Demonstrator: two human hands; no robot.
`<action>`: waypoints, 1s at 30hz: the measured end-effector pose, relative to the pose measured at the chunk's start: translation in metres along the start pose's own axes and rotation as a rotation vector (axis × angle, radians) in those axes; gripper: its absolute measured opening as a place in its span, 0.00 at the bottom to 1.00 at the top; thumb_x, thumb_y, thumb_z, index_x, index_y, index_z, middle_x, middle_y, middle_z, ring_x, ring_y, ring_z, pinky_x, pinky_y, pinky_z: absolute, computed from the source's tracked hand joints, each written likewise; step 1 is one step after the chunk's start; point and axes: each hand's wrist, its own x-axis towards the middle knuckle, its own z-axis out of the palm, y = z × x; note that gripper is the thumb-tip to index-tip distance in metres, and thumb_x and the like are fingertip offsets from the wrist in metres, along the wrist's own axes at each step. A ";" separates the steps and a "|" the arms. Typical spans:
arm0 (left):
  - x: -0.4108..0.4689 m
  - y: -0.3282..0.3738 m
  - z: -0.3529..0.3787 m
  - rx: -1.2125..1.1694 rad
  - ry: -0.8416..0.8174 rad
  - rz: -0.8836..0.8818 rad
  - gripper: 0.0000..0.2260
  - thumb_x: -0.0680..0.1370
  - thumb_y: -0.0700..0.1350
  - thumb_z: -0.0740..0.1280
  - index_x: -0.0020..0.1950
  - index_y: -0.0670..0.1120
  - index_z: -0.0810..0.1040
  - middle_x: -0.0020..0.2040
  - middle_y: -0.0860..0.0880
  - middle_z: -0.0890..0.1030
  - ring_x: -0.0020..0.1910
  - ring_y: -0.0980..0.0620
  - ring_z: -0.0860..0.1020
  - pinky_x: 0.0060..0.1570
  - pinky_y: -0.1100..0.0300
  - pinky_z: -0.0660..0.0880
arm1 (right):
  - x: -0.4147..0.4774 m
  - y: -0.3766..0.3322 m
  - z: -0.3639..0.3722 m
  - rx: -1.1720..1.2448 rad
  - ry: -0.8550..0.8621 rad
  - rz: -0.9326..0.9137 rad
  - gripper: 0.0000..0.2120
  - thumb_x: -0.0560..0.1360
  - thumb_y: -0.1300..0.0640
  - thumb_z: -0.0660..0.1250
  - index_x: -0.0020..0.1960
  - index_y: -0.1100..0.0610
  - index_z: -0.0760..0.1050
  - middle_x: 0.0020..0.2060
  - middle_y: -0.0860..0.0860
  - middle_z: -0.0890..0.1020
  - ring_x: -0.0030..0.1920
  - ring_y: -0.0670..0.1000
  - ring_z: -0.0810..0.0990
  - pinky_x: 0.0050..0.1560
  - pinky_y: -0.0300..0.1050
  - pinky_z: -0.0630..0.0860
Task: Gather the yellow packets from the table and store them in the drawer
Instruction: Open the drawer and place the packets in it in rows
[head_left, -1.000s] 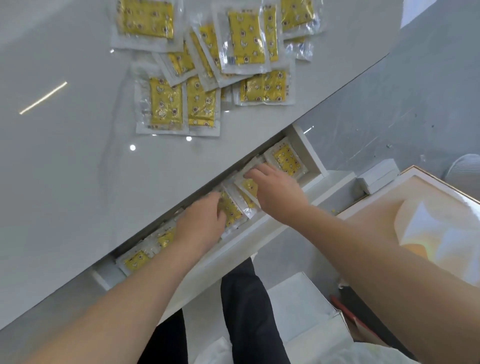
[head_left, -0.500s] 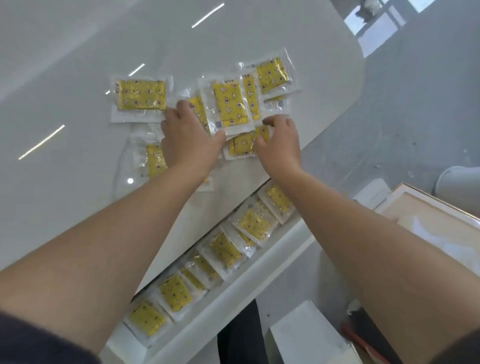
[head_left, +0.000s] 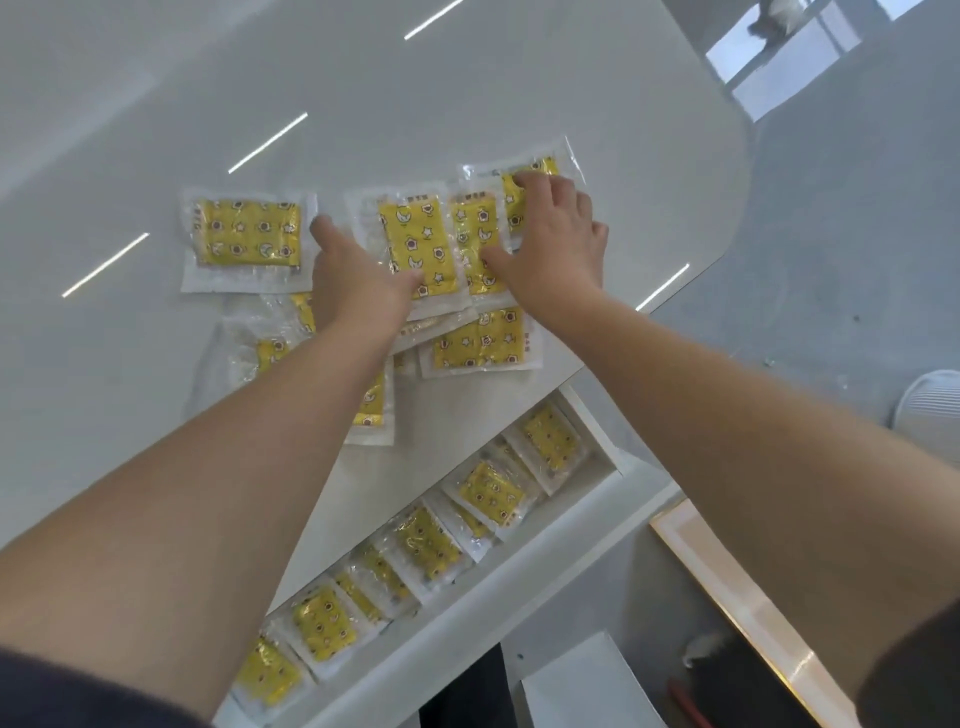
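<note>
Both hands lie flat with spread fingers on the yellow packets (head_left: 415, 244) that overlap on the desk (head_left: 156, 130), the left hand (head_left: 358, 270) in the middle of the pile and the right hand (head_left: 553, 234) on the far one, and neither grips anything yet. More packets (head_left: 488, 493) already lie in a row in the open drawer (head_left: 519, 582) below. Their plastic looks smooth, so packets swept together may slip apart, or fall past the drawer to the floor (head_left: 831, 234).
</note>
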 end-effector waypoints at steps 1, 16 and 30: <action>-0.001 0.000 -0.002 -0.013 0.000 -0.004 0.40 0.72 0.45 0.75 0.76 0.46 0.54 0.71 0.43 0.69 0.67 0.43 0.71 0.60 0.52 0.71 | 0.000 0.000 0.000 -0.009 -0.005 -0.005 0.34 0.71 0.46 0.69 0.73 0.49 0.60 0.70 0.49 0.66 0.71 0.53 0.63 0.67 0.53 0.61; 0.005 -0.002 -0.005 0.035 -0.060 0.012 0.37 0.74 0.45 0.74 0.76 0.44 0.56 0.72 0.44 0.68 0.69 0.42 0.70 0.63 0.50 0.69 | 0.033 -0.007 -0.021 -0.353 -0.222 -0.127 0.40 0.66 0.31 0.68 0.67 0.57 0.67 0.62 0.54 0.70 0.64 0.56 0.67 0.67 0.58 0.62; 0.000 -0.006 -0.005 0.000 -0.035 0.038 0.38 0.74 0.44 0.74 0.76 0.45 0.55 0.74 0.45 0.66 0.71 0.43 0.67 0.64 0.52 0.68 | 0.013 -0.017 -0.027 -0.054 -0.268 0.245 0.29 0.67 0.40 0.75 0.56 0.56 0.67 0.42 0.48 0.74 0.42 0.51 0.75 0.39 0.44 0.69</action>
